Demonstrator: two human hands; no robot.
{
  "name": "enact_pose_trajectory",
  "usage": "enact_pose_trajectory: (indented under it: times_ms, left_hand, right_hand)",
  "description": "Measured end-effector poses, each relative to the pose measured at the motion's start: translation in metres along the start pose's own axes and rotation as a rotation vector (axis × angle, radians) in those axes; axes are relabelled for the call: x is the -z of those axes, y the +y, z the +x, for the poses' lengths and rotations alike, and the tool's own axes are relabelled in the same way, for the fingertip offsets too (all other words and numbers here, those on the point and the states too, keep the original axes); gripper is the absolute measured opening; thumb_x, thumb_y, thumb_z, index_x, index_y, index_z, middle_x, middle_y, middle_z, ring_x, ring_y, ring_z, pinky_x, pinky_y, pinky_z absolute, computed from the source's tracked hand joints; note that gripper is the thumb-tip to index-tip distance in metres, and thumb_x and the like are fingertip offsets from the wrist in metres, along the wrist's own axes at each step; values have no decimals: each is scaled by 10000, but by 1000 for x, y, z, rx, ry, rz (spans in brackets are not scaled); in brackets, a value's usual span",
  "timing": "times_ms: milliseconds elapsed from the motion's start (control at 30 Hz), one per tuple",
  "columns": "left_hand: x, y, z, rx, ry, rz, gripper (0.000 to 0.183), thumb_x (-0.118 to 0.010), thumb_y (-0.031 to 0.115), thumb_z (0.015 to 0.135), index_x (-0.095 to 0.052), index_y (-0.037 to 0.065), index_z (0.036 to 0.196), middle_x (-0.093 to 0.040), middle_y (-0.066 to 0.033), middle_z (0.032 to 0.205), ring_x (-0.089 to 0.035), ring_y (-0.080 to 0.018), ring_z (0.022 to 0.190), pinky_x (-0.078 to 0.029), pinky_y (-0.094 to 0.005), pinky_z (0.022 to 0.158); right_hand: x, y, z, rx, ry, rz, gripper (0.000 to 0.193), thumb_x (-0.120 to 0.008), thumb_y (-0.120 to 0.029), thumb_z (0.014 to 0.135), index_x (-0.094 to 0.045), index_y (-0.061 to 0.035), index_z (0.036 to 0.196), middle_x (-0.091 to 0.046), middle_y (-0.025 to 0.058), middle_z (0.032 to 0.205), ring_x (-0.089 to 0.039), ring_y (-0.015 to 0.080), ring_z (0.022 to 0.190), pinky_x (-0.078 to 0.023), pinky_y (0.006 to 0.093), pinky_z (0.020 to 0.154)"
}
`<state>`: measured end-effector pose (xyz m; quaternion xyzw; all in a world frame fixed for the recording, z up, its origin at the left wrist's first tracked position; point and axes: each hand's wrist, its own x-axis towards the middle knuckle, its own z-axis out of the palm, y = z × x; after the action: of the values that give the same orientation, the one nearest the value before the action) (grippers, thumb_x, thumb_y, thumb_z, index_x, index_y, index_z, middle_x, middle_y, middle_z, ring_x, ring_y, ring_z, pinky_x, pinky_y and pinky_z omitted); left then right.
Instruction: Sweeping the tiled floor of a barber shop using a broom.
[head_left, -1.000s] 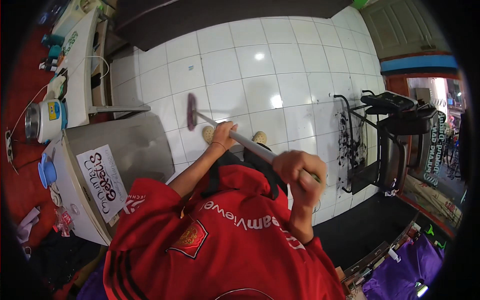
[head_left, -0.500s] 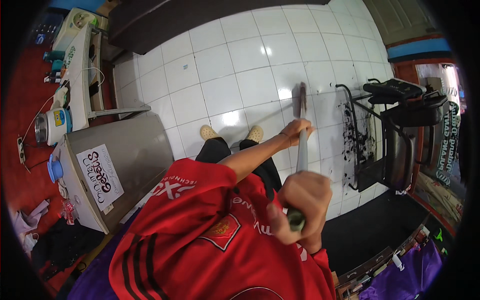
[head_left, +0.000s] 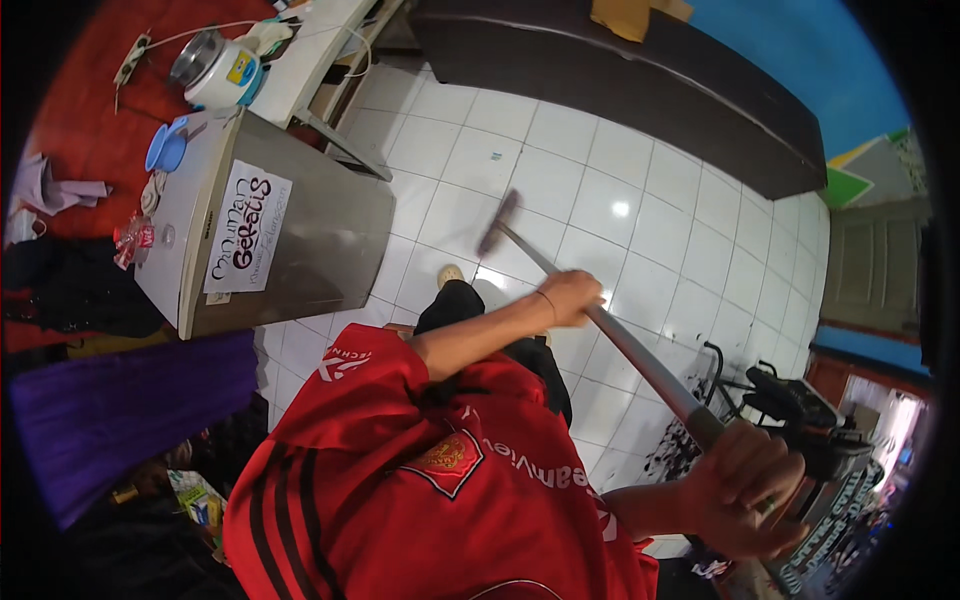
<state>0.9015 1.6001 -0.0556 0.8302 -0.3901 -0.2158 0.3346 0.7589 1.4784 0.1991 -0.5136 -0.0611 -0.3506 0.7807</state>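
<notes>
Gripping a long grey metal broom handle (head_left: 620,345) two-handed: left hand (head_left: 568,297) clenched around mid-shaft with forearm stretched forward, right hand (head_left: 745,487) clenched near the upper end, close to the red jersey. Slanting down-left to a dark bristle head (head_left: 498,222) resting on the glossy white tiled floor (head_left: 640,190), beside a boxy brushed-steel cabinet (head_left: 320,230) with a paper sign.

We stand on a white tiled floor (head_left: 640,200). Our broom head (head_left: 498,222) rests on it, a small steel fridge (head_left: 290,235) stands at its left, and an exercise bike (head_left: 790,410) at its right.
</notes>
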Motion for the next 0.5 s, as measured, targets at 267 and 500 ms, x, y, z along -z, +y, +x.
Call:
enact_pose_trajectory:
  times_ms: [267, 500]
  left_hand:
    - [90, -226, -48, 236, 485, 31, 211, -625, 232, 790, -602, 37, 711, -619, -173, 788, -595, -383, 804, -490, -453, 720]
    - [117, -366, -60, 442, 391, 12, 306, -598, 312, 815, -537, 48, 673, -582, -162, 742, -582, -364, 762, -468, -462, 666]
  right_hand:
    - [-108, 201, 18, -119, 54, -59, 477, -321, -419, 950, -409, -74, 633, -365, 31, 477, -357, 136, 413, -304, 285, 413]
    - [-208, 303, 23, -154, -212, -307, 373, -433, -219, 898, -392, -46, 570, -426, 75, 506, -416, 176, 426, -329, 295, 412]
